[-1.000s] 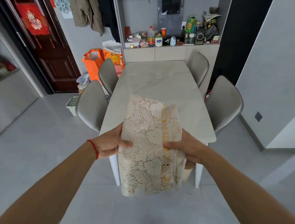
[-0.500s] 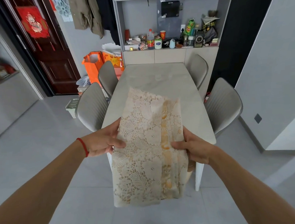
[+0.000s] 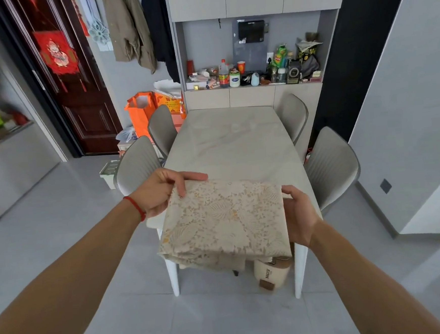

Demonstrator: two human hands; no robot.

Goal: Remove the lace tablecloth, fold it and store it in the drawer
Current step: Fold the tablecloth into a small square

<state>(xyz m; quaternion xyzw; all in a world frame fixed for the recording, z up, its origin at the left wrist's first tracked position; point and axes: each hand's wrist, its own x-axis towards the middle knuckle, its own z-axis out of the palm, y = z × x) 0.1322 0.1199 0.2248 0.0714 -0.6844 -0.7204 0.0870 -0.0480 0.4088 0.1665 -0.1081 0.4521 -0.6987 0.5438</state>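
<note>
The lace tablecloth [image 3: 223, 219], long and hanging before, now lies folded wide mid-frame; my left hand [image 3: 160, 191] pinches its corner, my right hand [image 3: 299, 213] curls round its side.

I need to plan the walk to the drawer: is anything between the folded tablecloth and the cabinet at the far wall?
Yes. The table runs the whole way from the tablecloth to the cabinet, with chairs along both sides. No open drawer shows.
</note>
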